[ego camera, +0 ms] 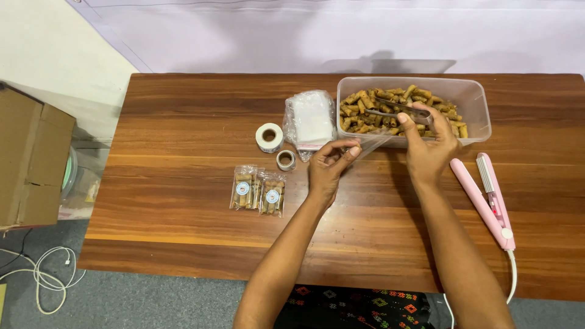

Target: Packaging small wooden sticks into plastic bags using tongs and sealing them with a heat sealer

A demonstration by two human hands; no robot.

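Our right hand (429,146) clamps metal tongs (399,109) over the clear tub (475,100) of brown rolled snacks (365,100) at one o'clock; our left hand (329,164) pinches a clear bag (373,145) beside it.

Wooden table (183,122) centre; white draped wall (341,30) at 12 o'clock; grey carpet floor (134,301), cardboard box (30,158) at 9 o'clock.
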